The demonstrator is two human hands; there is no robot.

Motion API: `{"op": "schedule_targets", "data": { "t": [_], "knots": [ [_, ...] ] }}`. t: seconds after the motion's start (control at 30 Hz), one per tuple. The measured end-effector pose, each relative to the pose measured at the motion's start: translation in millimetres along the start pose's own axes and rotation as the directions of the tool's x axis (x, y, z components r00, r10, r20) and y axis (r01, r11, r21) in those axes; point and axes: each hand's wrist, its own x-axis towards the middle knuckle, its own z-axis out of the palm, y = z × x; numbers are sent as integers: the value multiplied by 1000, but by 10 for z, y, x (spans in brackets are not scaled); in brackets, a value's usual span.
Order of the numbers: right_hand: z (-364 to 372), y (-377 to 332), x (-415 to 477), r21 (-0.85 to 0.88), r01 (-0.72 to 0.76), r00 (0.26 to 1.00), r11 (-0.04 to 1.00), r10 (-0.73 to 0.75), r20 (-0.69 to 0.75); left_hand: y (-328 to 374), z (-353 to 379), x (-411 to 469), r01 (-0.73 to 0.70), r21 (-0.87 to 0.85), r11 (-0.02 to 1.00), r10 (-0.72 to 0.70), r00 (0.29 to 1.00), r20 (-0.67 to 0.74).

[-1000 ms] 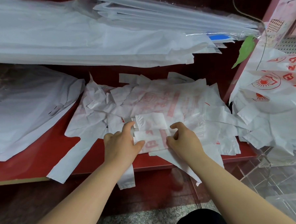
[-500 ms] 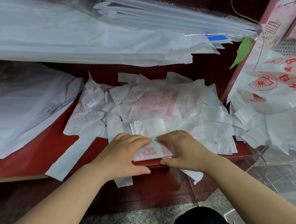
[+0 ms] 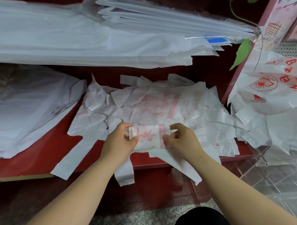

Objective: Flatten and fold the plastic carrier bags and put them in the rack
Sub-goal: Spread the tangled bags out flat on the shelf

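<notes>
Both hands have shifted from pressing flat to pinching; folded bag (image 3: 148, 137) now a compact packet. Left hand (image 3: 119, 142) grips its left edge, right hand (image 3: 181, 139) its right; packet sits on loose bags (image 3: 161, 104) at red shelf (image 3: 38, 157) front edge.

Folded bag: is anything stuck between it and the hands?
No, nothing visible. The left hand and the right hand each pinch one end of the folded bag, which sits over the pile of loose bags.
</notes>
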Motion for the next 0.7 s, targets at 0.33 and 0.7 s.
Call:
{"op": "schedule_targets", "data": {
  "t": [0.33,0.7],
  "knots": [
    [133,24,-12,-401,304,942,864,-334,-6,-14,43,-10,-528,392,753,411,843,346],
    [-12,-67,112,-409,414,899,813,-295,324,43,-119,159,-510,369,778,414,856,310]
  ]
}}
